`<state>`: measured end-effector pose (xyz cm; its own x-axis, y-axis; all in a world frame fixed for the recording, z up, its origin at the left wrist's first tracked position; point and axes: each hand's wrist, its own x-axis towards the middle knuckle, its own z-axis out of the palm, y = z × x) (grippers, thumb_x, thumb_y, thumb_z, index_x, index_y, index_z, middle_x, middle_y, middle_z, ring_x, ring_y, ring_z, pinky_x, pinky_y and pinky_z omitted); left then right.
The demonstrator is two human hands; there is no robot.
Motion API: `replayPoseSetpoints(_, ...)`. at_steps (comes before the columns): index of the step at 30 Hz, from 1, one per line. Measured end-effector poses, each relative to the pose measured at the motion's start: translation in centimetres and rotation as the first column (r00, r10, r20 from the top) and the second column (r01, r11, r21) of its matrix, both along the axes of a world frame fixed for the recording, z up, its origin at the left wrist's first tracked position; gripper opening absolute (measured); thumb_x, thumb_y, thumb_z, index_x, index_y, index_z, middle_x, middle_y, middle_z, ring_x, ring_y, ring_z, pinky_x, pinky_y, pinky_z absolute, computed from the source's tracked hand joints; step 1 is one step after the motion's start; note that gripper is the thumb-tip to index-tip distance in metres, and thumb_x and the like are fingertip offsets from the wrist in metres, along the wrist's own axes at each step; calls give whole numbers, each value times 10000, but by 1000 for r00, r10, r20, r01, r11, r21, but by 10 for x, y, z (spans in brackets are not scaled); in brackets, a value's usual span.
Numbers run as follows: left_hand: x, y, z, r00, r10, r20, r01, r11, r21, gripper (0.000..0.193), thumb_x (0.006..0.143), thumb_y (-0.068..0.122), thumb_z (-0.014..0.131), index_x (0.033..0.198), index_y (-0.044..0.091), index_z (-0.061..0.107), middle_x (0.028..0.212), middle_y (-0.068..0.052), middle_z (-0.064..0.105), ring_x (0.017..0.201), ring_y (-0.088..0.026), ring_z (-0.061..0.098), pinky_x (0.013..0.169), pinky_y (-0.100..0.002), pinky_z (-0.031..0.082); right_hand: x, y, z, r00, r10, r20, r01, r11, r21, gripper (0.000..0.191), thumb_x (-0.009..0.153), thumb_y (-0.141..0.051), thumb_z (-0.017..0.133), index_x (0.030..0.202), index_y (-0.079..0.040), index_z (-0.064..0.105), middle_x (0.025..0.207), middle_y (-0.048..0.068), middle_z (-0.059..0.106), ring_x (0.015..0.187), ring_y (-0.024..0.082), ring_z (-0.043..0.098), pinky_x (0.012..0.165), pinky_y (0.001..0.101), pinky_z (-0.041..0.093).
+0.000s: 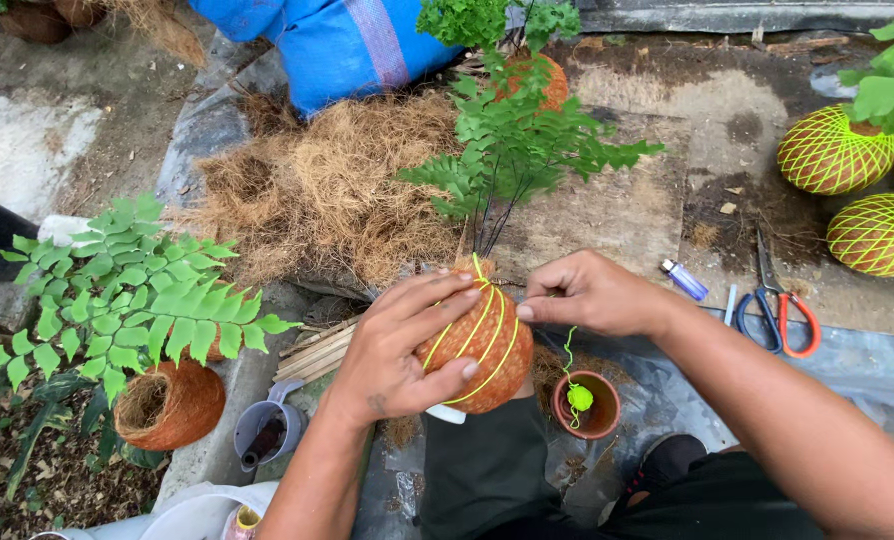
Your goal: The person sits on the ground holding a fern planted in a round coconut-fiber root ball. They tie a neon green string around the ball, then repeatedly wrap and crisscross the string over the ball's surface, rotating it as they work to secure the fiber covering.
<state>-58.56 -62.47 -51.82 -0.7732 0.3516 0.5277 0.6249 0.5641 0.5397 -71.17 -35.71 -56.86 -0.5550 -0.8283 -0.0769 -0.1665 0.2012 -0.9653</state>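
Both my forearms are bare, with no sleeves in view. My left hand carries a small dark mark near the wrist; my right hand is unmarked. I wear dark trousers and a black shoe.

Bright, even daylight, pretty flat and overcast-looking. Only soft, faint shadows under the leafy green fern fronds and beside the pale concrete ground. No glare anywhere. Sharp mostly, slight wide-angle stretch at the edges.
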Motion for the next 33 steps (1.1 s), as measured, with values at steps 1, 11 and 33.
replayPoseSetpoints(1, 1, -5, -5, 1000, -17, 5, 17, 999, 42, 620, 829, 378, 730, 1311, -9, 682, 1353, -192, 681, 1291, -371, 646, 1147, -479, 477, -3, -3, -5, 997, 41, 67, -39, 999, -18, 228, 924, -232, 733, 829, -24, 731, 711, -60, 650, 716, 32, 550, 640, 266, 467)
replayPoseSetpoints(11, -16, -20, -90, 864, -190, 466, -482, -46, 875, 740, 1050, 617, 394, 1178, -53, 682, 1093, -223, 713, 1054, -340, 664, 966, -479, 524, 8, -52, 13, 976, 105, 188, -84, 989, -118, 353, 943, -227, 759, 696, -24, 609, 648, -63, 522, 654, 35, 455, 589, 280, 391)
replayPoseSetpoints(33, 11, 58, 9, 936, 346, 68, -324, 920, -221, 1147, 725, 685, 776, 1491, -100, 441, 1491, -312, 507, 1407, -481, 468, 1206, -542, 330, 72, -30, 80, 932, -271, -239, 333, 901, 279, 273, 846, -297, 747, 735, -48, 737, 579, 67, 694, 502, 145, 639, 509, 344, 520)
